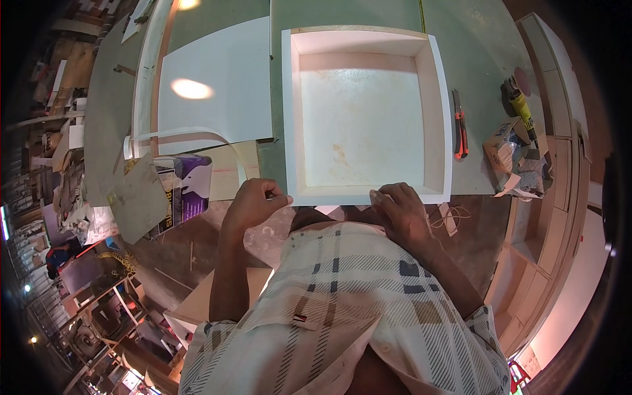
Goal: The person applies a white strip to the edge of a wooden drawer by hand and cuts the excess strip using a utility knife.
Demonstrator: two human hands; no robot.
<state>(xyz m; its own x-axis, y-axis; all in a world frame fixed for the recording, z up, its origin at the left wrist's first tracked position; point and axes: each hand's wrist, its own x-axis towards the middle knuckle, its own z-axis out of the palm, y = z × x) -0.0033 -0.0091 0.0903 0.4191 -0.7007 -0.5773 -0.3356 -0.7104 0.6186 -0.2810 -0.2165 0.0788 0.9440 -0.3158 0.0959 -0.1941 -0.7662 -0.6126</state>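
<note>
White box (361, 125), open side up, sits on green table (477, 59) at the near edge, right in front of the person. L hand (257, 203) is at box's near L corner: thumb tip on the rim, fingers curled in; can't tell if it's gripping anything. White strip (241, 160) curves over from the L & ends up by that hand, partly hidden behind it, so can't say if held. R hand (401, 212) is on the near rim twd the R corner, fingers bent, tips touching the edge; can't tell whether it's pinching or just resting. Red/blk cutter (460, 128) lies just R of box, approx. parallel to its side. Farther R: yellow grinder (520, 108) w/ a disc, next to an open carton (503, 155) of scraps. L of box: big white panel (220, 79) flat on the table, purple/blk pack (192, 184) & grey board (138, 197) nearer the person.
</note>
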